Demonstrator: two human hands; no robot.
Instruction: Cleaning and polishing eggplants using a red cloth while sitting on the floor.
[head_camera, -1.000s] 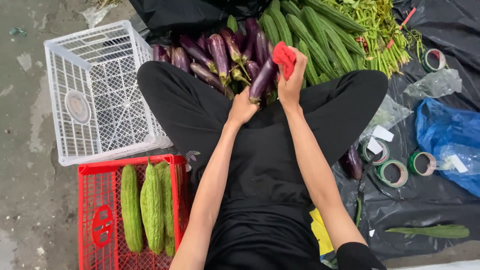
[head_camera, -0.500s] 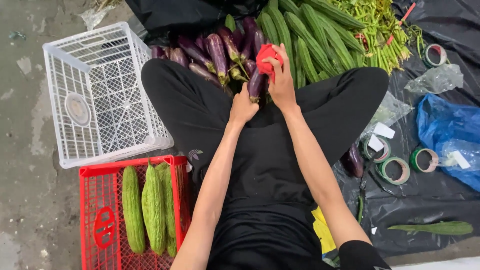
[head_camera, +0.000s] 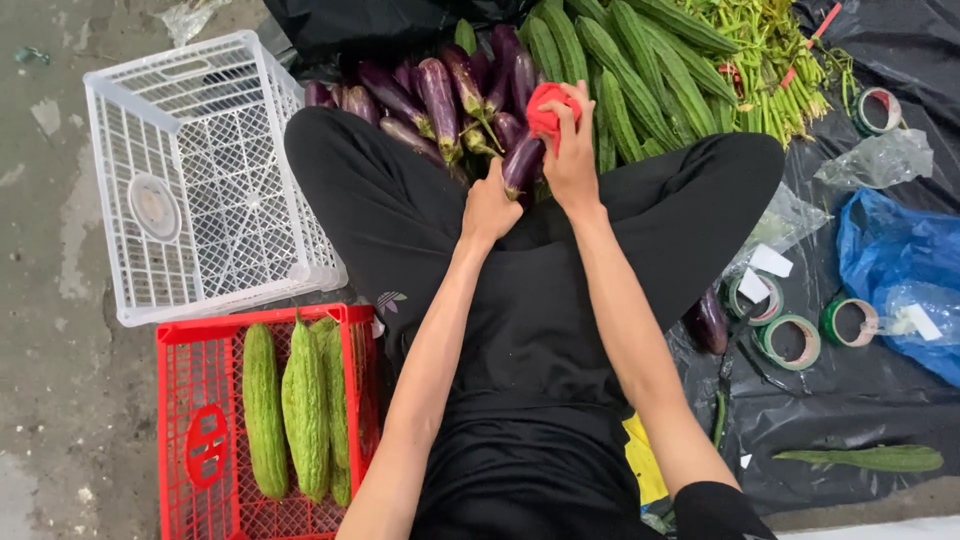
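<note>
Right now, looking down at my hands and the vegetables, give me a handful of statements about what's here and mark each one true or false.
1. The right hand holds a red cloth against an eggplant. True.
2. The left hand rests inside the white crate. False: it grips the lower end of the eggplant, apart from that crate.
3. The red crate holds bitter gourds. True.
4. The white crate is full of eggplants. False: no vegetables lie in it.
5. Rolls of tape lie on the black sheet at the right. True.
</note>
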